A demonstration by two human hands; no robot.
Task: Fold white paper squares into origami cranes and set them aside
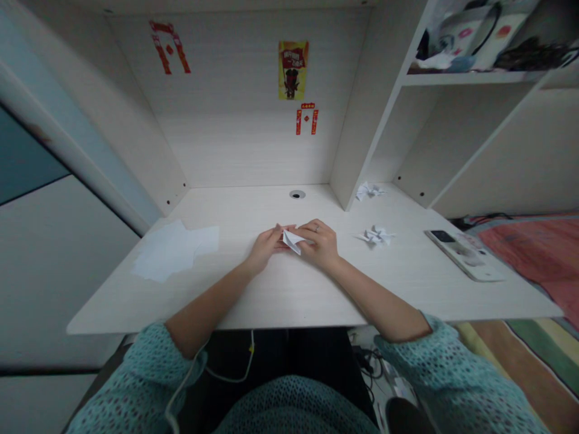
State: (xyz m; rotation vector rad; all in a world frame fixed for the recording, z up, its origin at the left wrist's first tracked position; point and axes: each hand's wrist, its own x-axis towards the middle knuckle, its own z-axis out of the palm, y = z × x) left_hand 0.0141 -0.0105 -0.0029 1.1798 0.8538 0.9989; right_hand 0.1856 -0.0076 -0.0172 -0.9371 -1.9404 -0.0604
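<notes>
Between my two hands, above the middle of the white desk (289,295), is a small folded piece of white paper (293,240). My left hand (265,247) grips its left side, with the thumb on top. From the other side my right hand (320,242), a ring on one finger, pinches the paper with fingers bent over it. Part of the paper is hidden behind the fingers. Folded paper figures (376,235) lie in a small group to the right of my right hand. Loose white sheets (169,250) are spread over the left of the desk.
More folded paper figures (370,191) lie by the upright divider (375,102). A white phone-like device (464,255) rests near the right edge. A cable hole (297,194) is at the back. Red cloth (538,247) lies beyond the desk, at right.
</notes>
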